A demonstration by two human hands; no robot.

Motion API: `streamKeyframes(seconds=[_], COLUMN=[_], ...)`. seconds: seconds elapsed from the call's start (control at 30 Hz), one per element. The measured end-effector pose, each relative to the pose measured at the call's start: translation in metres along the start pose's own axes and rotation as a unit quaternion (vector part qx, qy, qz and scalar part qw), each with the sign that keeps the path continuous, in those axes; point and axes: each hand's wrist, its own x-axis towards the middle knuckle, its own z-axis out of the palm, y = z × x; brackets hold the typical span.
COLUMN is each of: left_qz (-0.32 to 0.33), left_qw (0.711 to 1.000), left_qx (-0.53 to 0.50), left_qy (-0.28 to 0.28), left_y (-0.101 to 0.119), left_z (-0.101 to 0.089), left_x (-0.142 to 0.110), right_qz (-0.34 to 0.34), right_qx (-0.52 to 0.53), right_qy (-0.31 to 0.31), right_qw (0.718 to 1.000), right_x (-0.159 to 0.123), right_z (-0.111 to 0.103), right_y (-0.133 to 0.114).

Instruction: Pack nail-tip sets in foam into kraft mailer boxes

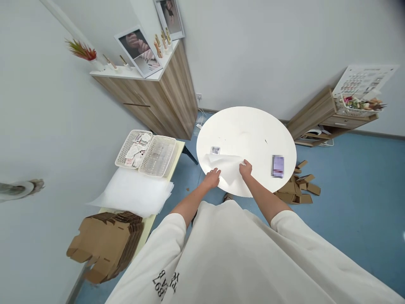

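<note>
A thin white packing sheet (230, 168) lies partly raised and creased at the near side of the round white table (243, 122). My left hand (213, 177) grips its left edge, fingers curled together. At the right edge, my right hand (245, 168) pinches the sheet between thumb and fingers. Just beyond the sheet's far left corner is a small clear case (215, 150) with little items inside; its near edge meets the sheet. Toward the table's right side lies a purple rectangular item (278, 166), blurred out, apart from both hands.
On my left, a side table holds a white basket of small packets (138, 148), a basket of clear plastic cases (158, 156), stacked white sheets (136, 192) and folded cardboard boxes (106, 245). More cardboard boxes (297, 188) lie on the floor at right. A wooden cabinet (164, 97) stands behind.
</note>
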Motion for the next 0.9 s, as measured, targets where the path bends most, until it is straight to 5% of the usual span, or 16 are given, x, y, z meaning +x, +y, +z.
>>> streamKeyframes(seconds=[0.17,0.33,0.5,0.63,0.77,0.9], left_qz=[0.001,0.013,0.021,0.024,0.032,0.036], left_qw=[0.999,0.998,0.996,0.995,0.995,0.993], left_qx=[0.006,0.016,0.025,0.031,0.033,0.035], left_qy=[-0.033,-0.058,-0.088,-0.094,-0.091,-0.103], left_y=[0.024,0.031,0.030,0.028,0.023,0.017], left_z=[-0.001,0.001,0.004,0.008,0.012,0.015], left_x=[0.022,0.036,0.044,0.049,0.050,0.051], right_qz=[0.068,0.022,-0.107,-0.202,-0.226,-0.228], right_qx=[0.003,-0.138,-0.312,-0.376,-0.406,-0.423], right_qy=[0.023,-0.048,-0.058,-0.193,-0.276,-0.279], right_qw=[0.997,0.989,0.942,0.883,0.842,0.831], right_x=[0.021,0.018,0.005,0.002,0.000,-0.003], right_z=[-0.017,-0.030,-0.040,-0.039,-0.030,-0.025], right_y=[0.025,0.040,0.034,0.026,0.028,0.034])
